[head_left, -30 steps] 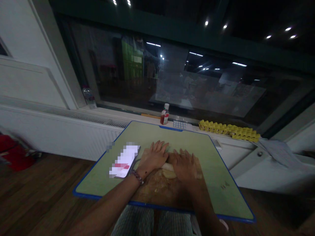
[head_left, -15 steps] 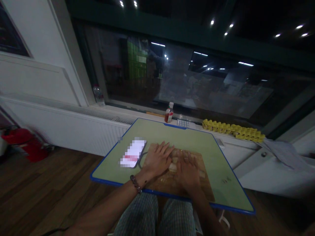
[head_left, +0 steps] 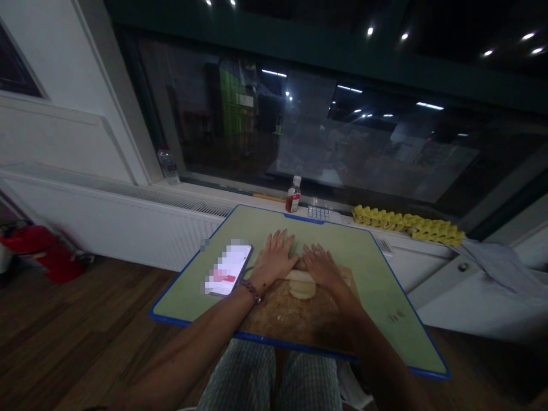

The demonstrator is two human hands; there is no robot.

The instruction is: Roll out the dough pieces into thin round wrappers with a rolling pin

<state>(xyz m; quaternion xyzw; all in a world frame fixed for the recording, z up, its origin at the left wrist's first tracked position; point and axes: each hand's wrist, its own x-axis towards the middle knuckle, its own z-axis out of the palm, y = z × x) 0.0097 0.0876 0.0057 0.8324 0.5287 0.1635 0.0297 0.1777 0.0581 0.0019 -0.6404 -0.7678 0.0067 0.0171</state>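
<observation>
A round, flat piece of pale dough (head_left: pixel 302 290) lies on a wooden cutting board (head_left: pixel 291 319). Across its far edge runs a pale rod, seemingly a rolling pin (head_left: pixel 301 275), whose ends are hidden under my hands. My left hand (head_left: pixel 278 258) rests palm down at the rod's left, fingers stretched forward and spread past the board's far edge. Over the right part lies my right hand (head_left: pixel 322 266), also palm down, fingers extended. Neither hand is wrapped round the rod.
The board sits on a small green table (head_left: pixel 381 285) with a blue rim. A lit phone (head_left: pixel 231 268) lies left of the board. Along the windowsill are a red-labelled bottle (head_left: pixel 293 195), yellow egg cartons (head_left: pixel 406 224) and a clear bottle (head_left: pixel 168 165). A red fire extinguisher (head_left: pixel 40 251) stands at left.
Both hands have moved forward, away from my body, and the rod has shifted with them. More of the dough and the near part of the board now shows.
</observation>
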